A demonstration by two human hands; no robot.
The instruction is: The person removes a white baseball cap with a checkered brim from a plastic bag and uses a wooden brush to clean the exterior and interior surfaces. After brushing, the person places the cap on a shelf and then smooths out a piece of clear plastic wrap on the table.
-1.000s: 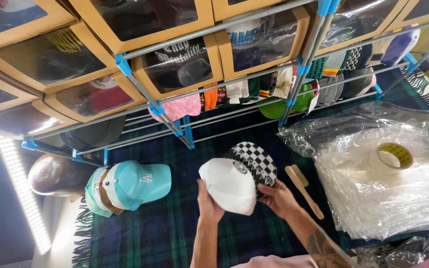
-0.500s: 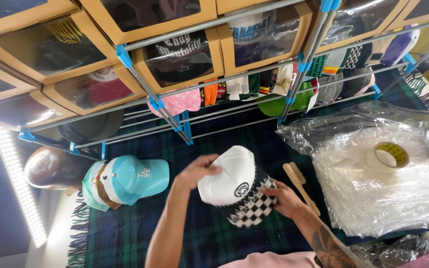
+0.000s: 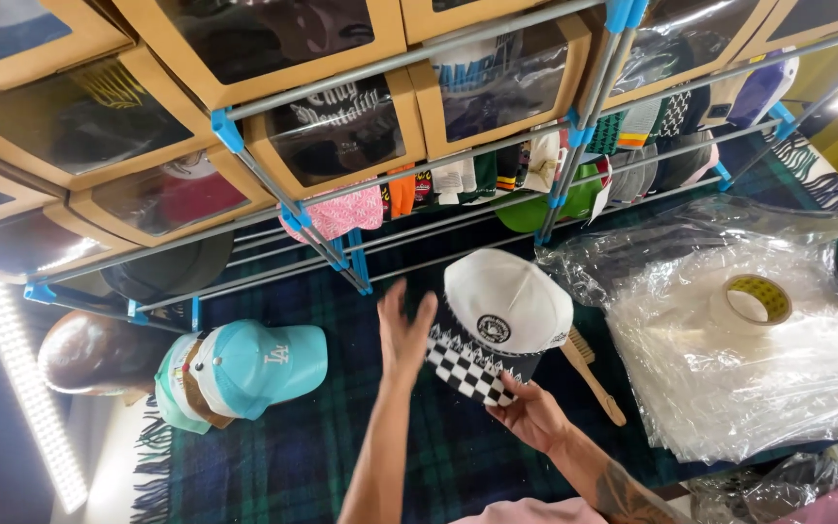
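A white cap (image 3: 504,312) with a black-and-white checkered brim and a round black patch is held over a dark green plaid blanket (image 3: 293,456). My right hand (image 3: 532,415) grips the checkered brim from below. My left hand (image 3: 402,333) is open with fingers spread, just left of the cap and not touching it. A wooden brush (image 3: 594,373) lies partly under the cap, to its right.
A stack of caps topped by a light blue one (image 3: 244,369) lies at left. Clear plastic bags (image 3: 758,359) with a tape roll (image 3: 753,301) lie at right. A metal rack (image 3: 341,247) with cardboard window boxes (image 3: 341,126) and hanging caps stands behind.
The cap has been turned so its white crown faces up and the checkered brim points toward me. My left hand has let go of the crown and moved off to the left.
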